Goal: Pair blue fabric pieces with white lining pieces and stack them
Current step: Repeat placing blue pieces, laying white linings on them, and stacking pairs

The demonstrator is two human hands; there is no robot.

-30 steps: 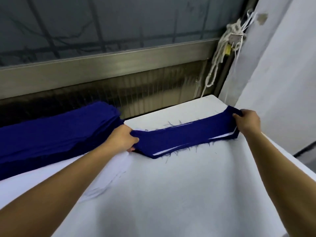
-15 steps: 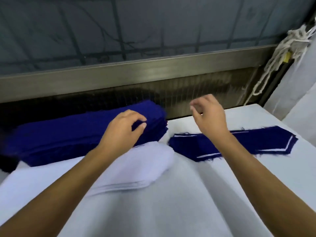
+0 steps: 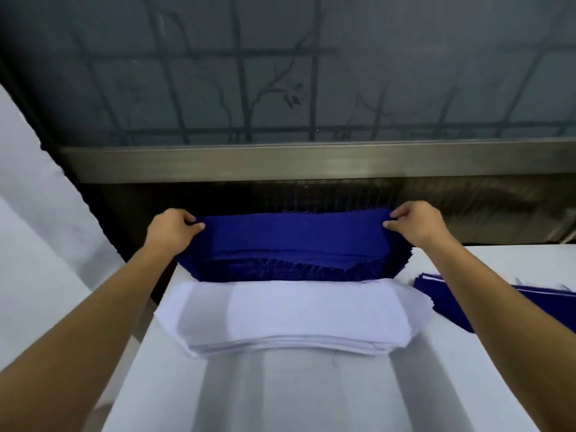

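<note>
The paired pile runs off the right edge, apparently under the forearm.

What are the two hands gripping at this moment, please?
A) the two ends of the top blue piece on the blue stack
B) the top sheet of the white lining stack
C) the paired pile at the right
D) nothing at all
A: the left hand and the right hand each pinch one end of the top blue piece, while the white lining stack lies untouched nearer the person.
</note>
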